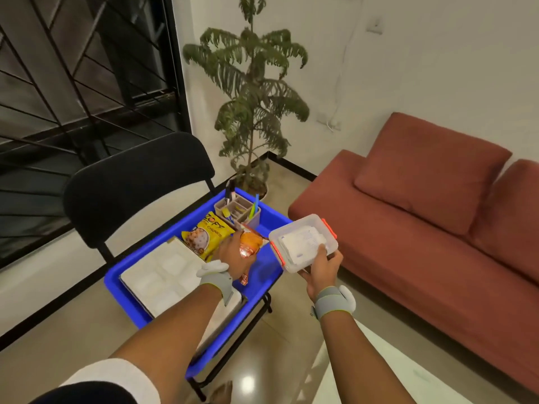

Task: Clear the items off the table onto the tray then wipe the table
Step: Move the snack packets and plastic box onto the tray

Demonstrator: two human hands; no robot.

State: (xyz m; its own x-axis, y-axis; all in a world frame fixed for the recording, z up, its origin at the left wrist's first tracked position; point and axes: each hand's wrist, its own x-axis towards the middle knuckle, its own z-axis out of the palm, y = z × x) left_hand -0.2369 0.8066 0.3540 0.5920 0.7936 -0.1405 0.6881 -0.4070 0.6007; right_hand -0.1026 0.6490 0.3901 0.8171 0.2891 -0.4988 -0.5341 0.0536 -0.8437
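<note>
A blue tray [264, 275] rests on a black chair. Inside it lie a white compartment plate [163, 275], a yellow snack bag [208, 236], a grey organizer [237, 211] with pens, and an orange snack packet [250, 246]. My left hand [233, 256] reaches into the tray and grips the orange packet. My right hand [322, 268] holds a clear plastic box [303, 242] with orange clips just right of the tray, above its edge. Only a white corner of the table [388, 371] shows at the bottom right.
The black chair [137, 182] backs onto a dark window grille. A potted plant [253, 112] stands behind the tray in the corner. A rust-red sofa [423, 217] with cushions fills the right side. Glossy floor lies between.
</note>
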